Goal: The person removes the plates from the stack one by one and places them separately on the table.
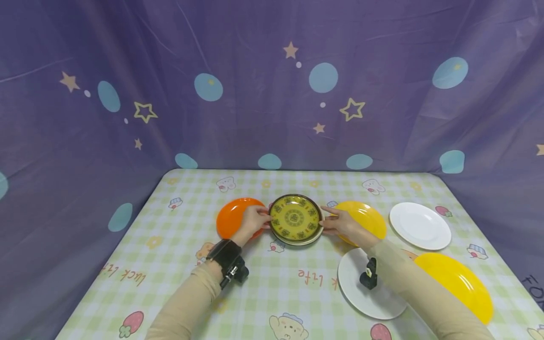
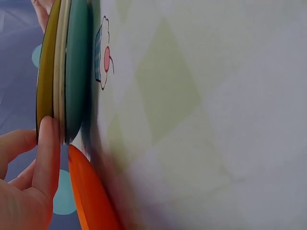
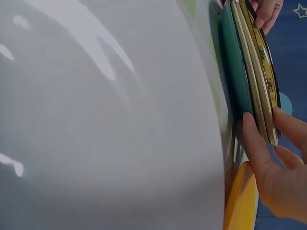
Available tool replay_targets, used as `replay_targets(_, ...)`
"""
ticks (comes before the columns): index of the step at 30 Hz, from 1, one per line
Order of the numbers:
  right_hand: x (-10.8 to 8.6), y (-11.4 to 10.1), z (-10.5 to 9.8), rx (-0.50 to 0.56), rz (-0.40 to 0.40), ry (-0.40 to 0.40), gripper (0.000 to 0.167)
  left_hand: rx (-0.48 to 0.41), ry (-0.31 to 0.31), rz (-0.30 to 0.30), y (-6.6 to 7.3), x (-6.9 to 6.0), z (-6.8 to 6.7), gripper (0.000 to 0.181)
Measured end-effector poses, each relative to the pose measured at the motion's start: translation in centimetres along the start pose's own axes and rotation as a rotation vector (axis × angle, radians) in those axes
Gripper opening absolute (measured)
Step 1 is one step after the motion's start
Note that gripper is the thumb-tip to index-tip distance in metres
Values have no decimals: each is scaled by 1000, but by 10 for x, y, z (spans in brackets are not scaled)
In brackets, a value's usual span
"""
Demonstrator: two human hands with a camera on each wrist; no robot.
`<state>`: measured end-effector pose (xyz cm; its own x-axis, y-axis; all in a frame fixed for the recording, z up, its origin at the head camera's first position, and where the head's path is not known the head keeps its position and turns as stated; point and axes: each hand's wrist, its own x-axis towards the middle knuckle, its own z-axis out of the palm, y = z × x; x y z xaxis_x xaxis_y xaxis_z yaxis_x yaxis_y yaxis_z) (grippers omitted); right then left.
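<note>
A round yellow plate with a dark rim and printed pattern tops a stack of plates near the middle of the table. Below it the wrist views show cream plate edges and a green plate at the bottom. My left hand grips the stack's left edge, a fingertip lying against the patterned plate and the cream edges. On the opposite edge, my right hand holds the stack with thumb low and fingers at the upper rims. The patterned plate sits slightly off-centre over the pale rim beneath.
An orange plate lies just left of the stack, partly behind my left hand. To the right are a yellow plate, a white plate, another white plate under my right forearm, and a larger yellow plate.
</note>
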<state>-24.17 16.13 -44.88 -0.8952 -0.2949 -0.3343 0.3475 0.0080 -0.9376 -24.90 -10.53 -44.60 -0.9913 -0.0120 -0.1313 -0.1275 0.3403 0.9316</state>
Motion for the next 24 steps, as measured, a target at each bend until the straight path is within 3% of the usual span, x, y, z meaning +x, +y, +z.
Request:
replay_targets(10, 0, 2, -2, -36, -59, -26, 62, -66, 1, -74, 3, -5, -8, 32)
replay_targets(24, -1, 2, -1, -17, -58, -35, 62, -146, 21, -135, 6, -13, -31, 32)
